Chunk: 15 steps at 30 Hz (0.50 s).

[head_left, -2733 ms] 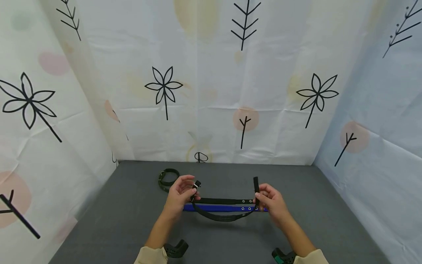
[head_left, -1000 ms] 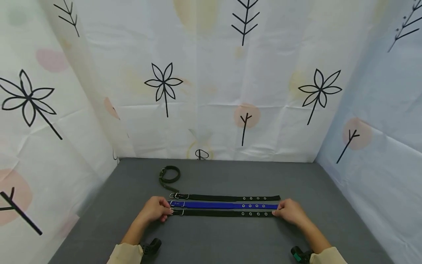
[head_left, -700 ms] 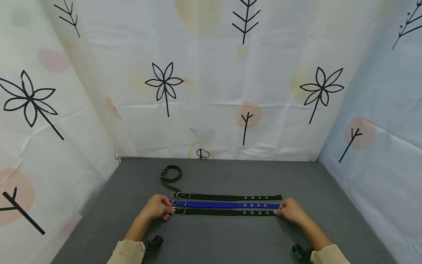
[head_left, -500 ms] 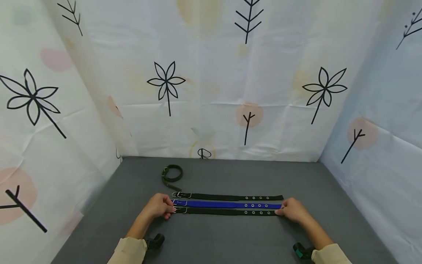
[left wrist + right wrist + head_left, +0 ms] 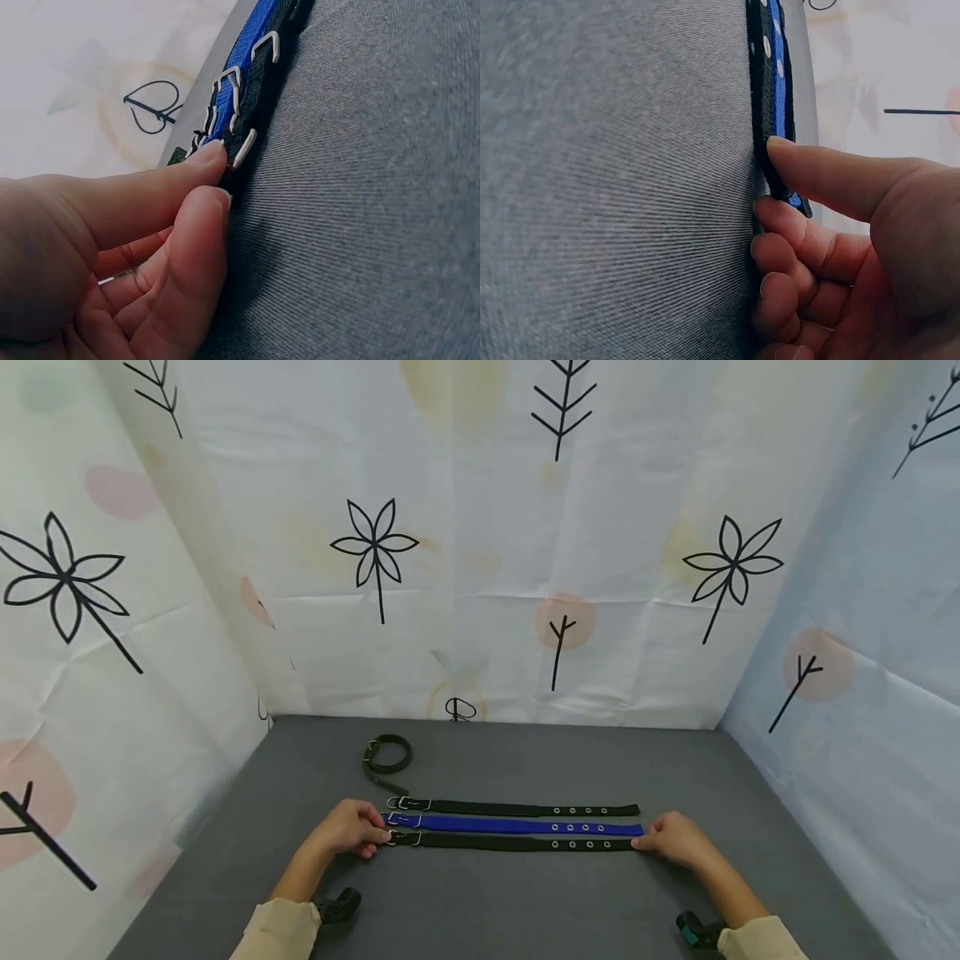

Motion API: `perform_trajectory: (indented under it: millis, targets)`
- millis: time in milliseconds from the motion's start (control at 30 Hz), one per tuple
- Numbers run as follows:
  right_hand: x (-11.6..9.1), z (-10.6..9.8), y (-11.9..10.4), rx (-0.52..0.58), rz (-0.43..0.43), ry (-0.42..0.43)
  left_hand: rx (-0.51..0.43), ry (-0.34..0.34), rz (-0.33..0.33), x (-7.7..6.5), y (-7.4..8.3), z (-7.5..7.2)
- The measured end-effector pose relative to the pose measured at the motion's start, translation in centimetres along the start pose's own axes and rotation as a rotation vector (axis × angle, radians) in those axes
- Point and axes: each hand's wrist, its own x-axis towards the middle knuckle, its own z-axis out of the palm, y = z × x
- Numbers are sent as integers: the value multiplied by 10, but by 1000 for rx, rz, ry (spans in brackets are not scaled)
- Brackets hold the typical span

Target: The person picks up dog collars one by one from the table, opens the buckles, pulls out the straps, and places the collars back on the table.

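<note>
Three strap collars lie side by side on the grey table, buckles to the left and eyelets to the right. The nearest is a black collar (image 5: pixel 487 842); behind it come a blue collar (image 5: pixel 487 825) and a dark collar (image 5: pixel 487 808). My left hand (image 5: pixel 347 828) pinches the nearest collar's buckle end, thumb and forefinger right at the metal D-ring (image 5: pixel 244 150) in the left wrist view. At the other end, my right hand (image 5: pixel 675 837) holds the strap's tip, its thumb (image 5: pixel 802 161) over the black webbing. The fingertips hide that tip in the head view.
A coiled dark green collar (image 5: pixel 386 769) lies behind the row at the left, its tail reaching toward the farthest collar's buckle. White patterned cloth (image 5: pixel 480 652) walls the grey table (image 5: pixel 510 910) at the back and sides.
The black collar, earlier sagging in the air between both hands, now lies straight in front of the blue one. Lately the right hand has slid slightly right toward the strap's tip.
</note>
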Motion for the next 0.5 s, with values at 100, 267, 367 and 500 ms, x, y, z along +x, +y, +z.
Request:
perform_trajectory:
  millis: [100, 267, 367, 500]
  targets:
    - [-1, -2, 1, -2, -11, -17, -14, -8, 5, 0, 0, -2]
    - [-2, -2, 3, 6, -31, -4, -10, 26, -12, -3, 0, -6]
    - [-4, -4, 5, 8, -18, 15, 3, 51, -20, -5, 1, -9]
    - [-6, -10, 7, 10, 11, 33, 28, 96, -17, -7, 0, -13]
